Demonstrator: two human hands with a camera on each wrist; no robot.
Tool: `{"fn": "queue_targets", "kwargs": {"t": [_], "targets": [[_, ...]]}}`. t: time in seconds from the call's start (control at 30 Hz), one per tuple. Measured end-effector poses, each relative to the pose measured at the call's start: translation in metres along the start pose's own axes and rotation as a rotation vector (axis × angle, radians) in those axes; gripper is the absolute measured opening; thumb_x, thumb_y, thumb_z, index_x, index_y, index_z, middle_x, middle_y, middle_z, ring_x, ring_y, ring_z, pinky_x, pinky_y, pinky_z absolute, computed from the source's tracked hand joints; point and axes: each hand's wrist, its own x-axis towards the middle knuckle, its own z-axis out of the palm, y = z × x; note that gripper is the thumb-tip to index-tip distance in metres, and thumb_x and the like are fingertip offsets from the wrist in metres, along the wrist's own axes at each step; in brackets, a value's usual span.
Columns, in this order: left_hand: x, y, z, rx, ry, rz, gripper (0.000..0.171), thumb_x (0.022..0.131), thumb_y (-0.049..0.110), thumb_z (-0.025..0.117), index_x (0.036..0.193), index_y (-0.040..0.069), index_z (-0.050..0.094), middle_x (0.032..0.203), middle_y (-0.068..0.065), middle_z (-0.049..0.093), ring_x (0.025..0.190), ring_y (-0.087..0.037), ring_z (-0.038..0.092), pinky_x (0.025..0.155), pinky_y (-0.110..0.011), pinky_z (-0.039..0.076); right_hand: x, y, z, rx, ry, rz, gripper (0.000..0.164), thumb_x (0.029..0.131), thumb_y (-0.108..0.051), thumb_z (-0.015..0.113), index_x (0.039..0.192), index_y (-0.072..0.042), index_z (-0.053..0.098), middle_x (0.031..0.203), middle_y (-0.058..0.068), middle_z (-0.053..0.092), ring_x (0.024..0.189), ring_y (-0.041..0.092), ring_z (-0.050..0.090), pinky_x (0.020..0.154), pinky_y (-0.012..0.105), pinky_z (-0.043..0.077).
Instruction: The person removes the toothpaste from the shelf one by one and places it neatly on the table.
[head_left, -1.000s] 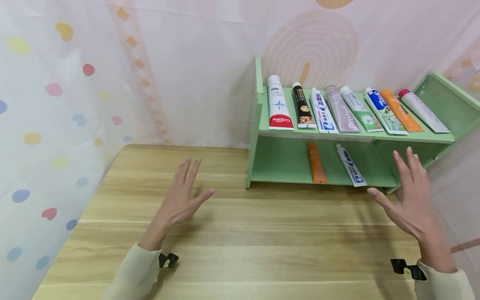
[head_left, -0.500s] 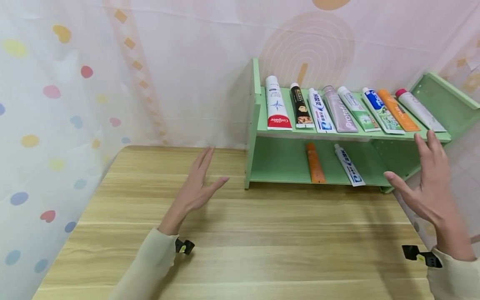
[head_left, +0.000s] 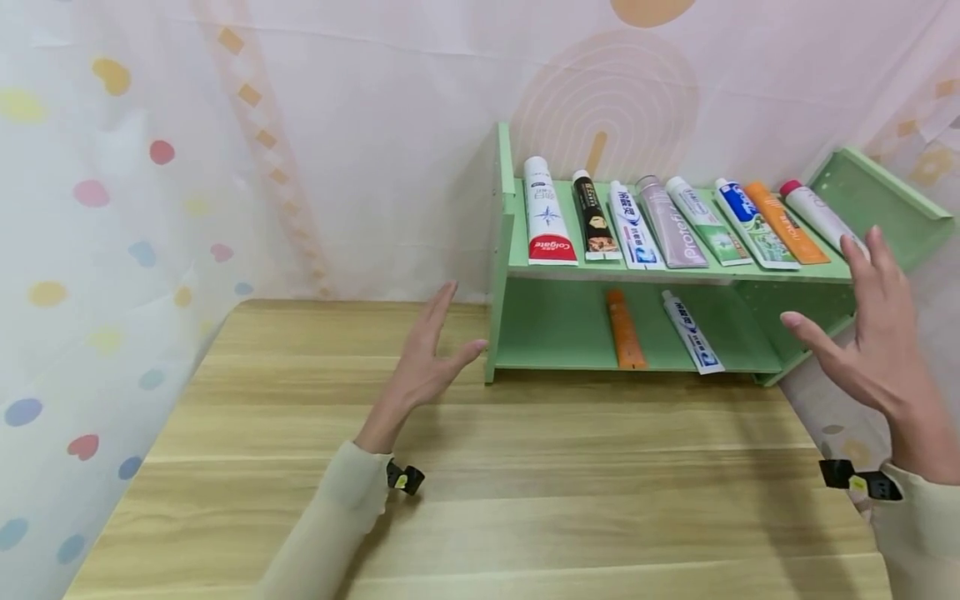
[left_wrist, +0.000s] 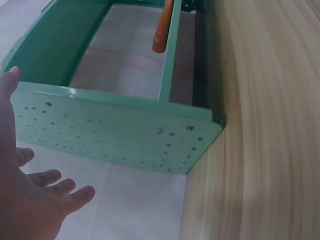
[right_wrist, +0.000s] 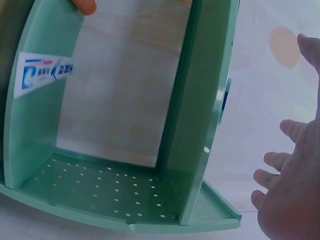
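Note:
A green two-tier shelf [head_left: 558,329] holds toothpaste tubes on both levels. My left hand [head_left: 422,362] is beside its left side panel, fingers extended and thumb apart, holding nothing. In the left wrist view the same hand [left_wrist: 30,200] spreads near the perforated panel [left_wrist: 115,130]. My right hand [head_left: 877,342], also spread and holding nothing, is at the shelf's right end. It overlaps the lower end of the pink-capped tube [head_left: 821,212] in the head view. On the lower tier lie an orange tube [head_left: 626,329] and a white-and-blue toothpaste tube [head_left: 692,332].
Several tubes line the top tier, among them a red-and-white Colgate tube [head_left: 549,212], a black tube [head_left: 596,217] and an orange one [head_left: 787,223]. The shelf stands at the back of a wooden table [head_left: 480,517], against a patterned cloth [head_left: 375,150].
My left hand has moved right and away from me, up to the shelf's left side. The right hand has gone right and farther forward. The tubes keep their places; the view has shifted slightly.

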Motion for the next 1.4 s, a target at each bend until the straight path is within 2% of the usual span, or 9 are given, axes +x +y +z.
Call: {"fn": "queue_targets", "kwargs": {"t": [0.2,0.4,0.63,0.77,0.87,0.97,1.1,1.4], "targets": [[0.005,0.001,0.014,-0.054,-0.002,-0.004,0.094,0.093,0.059,0.067,0.163,0.045,0.007,0.173,0.012,0.010,0.160,-0.022,0.016,0.127,-0.053,0.032,0.019,0.009,-0.008,-0.010,-0.044,0.040,0.091,0.098,-0.048,0.058,0.166,-0.012,0.010,0.173,0.017,-0.005,0.158,0.048,-0.004,0.127,0.071,-0.008],[0.012,0.002,0.026,-0.103,0.010,0.035,0.093,0.095,0.048,0.070,0.165,0.037,0.009,0.173,0.008,0.012,0.159,-0.021,0.019,0.126,-0.047,0.036,0.038,0.018,-0.015,-0.054,-0.091,0.062,0.091,0.099,-0.046,0.055,0.166,-0.008,0.005,0.173,0.018,-0.009,0.157,0.049,-0.007,0.127,0.070,-0.009],[0.016,0.004,0.038,-0.172,0.034,0.066,0.091,0.097,0.034,0.072,0.166,0.033,0.012,0.173,-0.001,0.016,0.159,-0.022,0.022,0.124,-0.048,0.039,0.057,0.029,-0.018,-0.102,-0.142,0.068,0.092,0.100,-0.048,0.053,0.166,-0.007,0.004,0.173,0.018,-0.010,0.158,0.048,-0.007,0.127,0.071,-0.006],[0.020,0.003,0.044,-0.219,0.049,0.122,0.086,0.099,0.024,0.070,0.166,0.022,0.016,0.172,-0.009,0.021,0.157,-0.026,0.025,0.122,-0.051,0.042,0.067,0.037,-0.020,-0.104,-0.187,0.072,0.093,0.100,-0.047,0.054,0.166,-0.007,0.002,0.172,0.018,-0.012,0.157,0.050,-0.009,0.124,0.075,-0.007],[0.023,0.003,0.048,-0.240,0.062,0.166,0.081,0.100,0.016,0.068,0.165,0.017,0.020,0.170,-0.010,0.025,0.154,-0.030,0.033,0.117,-0.052,0.047,0.073,0.042,-0.023,-0.114,-0.215,0.074,0.094,0.099,-0.047,0.055,0.166,-0.008,0.000,0.172,0.017,-0.013,0.157,0.050,-0.011,0.123,0.076,-0.007],[0.024,0.003,0.050,-0.254,0.085,0.192,0.078,0.100,0.007,0.066,0.164,0.014,0.023,0.167,-0.011,0.031,0.148,-0.034,0.041,0.113,-0.054,0.050,0.079,0.046,-0.023,-0.130,-0.252,0.086,0.095,0.100,-0.049,0.053,0.166,-0.010,-0.003,0.172,0.015,-0.015,0.157,0.049,-0.012,0.122,0.078,-0.006],[0.024,0.007,0.050,-0.260,0.103,0.192,0.077,0.098,-0.002,0.064,0.163,0.008,0.025,0.165,-0.016,0.035,0.146,-0.038,0.042,0.111,-0.056,0.051,0.087,0.051,-0.020,-0.136,-0.304,0.110,0.094,0.102,-0.052,0.049,0.165,-0.011,-0.007,0.172,0.013,-0.018,0.156,0.049,-0.014,0.120,0.080,-0.003],[0.015,0.034,0.038,-0.266,0.078,0.175,0.073,0.098,-0.006,0.062,0.161,0.000,0.026,0.163,-0.023,0.035,0.147,-0.043,0.040,0.111,-0.057,0.049,0.101,0.061,-0.016,-0.131,-0.433,0.127,0.087,0.107,-0.052,0.032,0.161,-0.001,-0.014,0.167,0.018,-0.027,0.154,0.042,-0.026,0.124,0.067,-0.019]]}}
